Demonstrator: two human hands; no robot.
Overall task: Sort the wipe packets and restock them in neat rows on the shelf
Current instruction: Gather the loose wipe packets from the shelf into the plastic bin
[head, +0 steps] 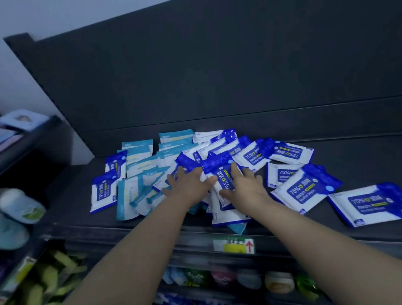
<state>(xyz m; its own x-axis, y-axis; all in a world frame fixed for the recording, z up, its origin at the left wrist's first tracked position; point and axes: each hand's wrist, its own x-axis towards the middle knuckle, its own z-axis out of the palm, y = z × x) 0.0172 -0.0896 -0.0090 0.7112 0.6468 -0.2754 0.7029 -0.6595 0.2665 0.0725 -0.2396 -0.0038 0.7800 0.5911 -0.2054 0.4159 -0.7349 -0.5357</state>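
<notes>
A loose pile of wipe packets lies on the dark shelf (360, 168). Dark blue and white alcohol wipe packets (305, 188) spread over the middle and right. Light teal packets (135, 196) lie at the left and back. One dark blue packet (376, 204) lies apart near the front right edge. My left hand (186, 185) rests on the middle of the pile, fingers spread. My right hand (244, 183) lies beside it. Both hands touch a dark blue packet (222, 175) between them; the grip is hidden under the fingers.
A price label (233, 245) with a red arrow sits on the shelf's front rail. Lower shelves hold colourful small containers (235, 278). At the left stand another shelf unit with round tubs (19, 203), green packs (47, 280) and flat packets (6, 128). A dark back panel (235, 61) rises behind.
</notes>
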